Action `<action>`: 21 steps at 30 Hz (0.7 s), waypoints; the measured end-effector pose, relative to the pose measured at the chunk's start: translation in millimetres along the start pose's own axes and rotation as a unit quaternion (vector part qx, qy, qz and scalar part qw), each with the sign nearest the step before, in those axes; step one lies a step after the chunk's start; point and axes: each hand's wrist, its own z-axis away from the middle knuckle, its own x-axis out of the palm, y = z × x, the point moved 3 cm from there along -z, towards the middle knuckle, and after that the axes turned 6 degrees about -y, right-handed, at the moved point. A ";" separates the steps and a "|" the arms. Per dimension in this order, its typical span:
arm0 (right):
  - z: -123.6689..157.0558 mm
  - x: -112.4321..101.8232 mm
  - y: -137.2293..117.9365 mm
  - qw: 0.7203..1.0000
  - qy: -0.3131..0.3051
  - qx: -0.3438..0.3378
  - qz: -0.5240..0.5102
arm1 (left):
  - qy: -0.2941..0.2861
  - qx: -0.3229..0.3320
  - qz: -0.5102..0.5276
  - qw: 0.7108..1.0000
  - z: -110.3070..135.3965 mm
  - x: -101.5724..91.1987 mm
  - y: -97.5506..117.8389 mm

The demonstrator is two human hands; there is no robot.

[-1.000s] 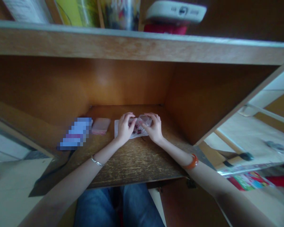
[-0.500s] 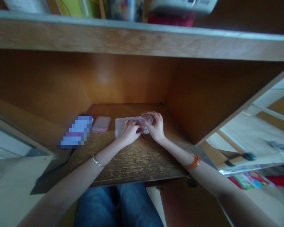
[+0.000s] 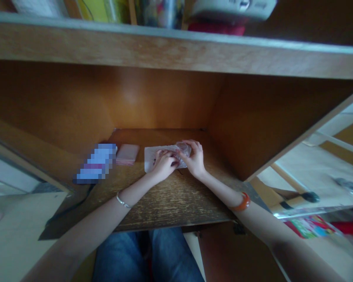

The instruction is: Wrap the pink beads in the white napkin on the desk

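A clear plastic packet [image 3: 182, 149] lies crumpled on a white sheet of paper [image 3: 149, 160] on the wooden desktop [image 3: 170, 207]. My right hand [image 3: 194, 158] pinches the packet's far right end. My left hand [image 3: 164, 165] is curled over the packet's near side and covers most of its middle. Something pinkish inside the packet is mostly hidden by my fingers. A silver bracelet [image 3: 122, 201] circles my left wrist, and an orange bangle [image 3: 242, 201] circles my right.
A pale pink pad [image 3: 127, 154] and a pixelated blue object [image 3: 97, 163] lie left of the paper. Brown cabinet walls [image 3: 164, 102] rise behind the desktop, under a wooden shelf board [image 3: 164, 49] bearing several items. My jeans [image 3: 147, 254] show below the desk edge.
My left hand has shifted right and lower across the packet, covering more of it. The right hand stays at the packet's end. The whole view has moved slightly upward.
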 end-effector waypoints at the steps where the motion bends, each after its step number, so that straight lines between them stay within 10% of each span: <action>1: 0.2 0.3 -0.2 1.000 -0.004 0.002 0.001 | 0.001 0.002 0.001 1.000 0.2 -1.2 1.2; 13: -0.3 1.5 -5.1 0.998 -0.055 -0.018 0.023 | 0.281 -0.095 0.005 0.955 9.5 -35.9 -0.2; 21: 0.5 3.9 -10.1 0.994 -0.083 -0.063 -0.012 | 0.263 -0.039 0.047 0.963 7.8 -29.3 4.1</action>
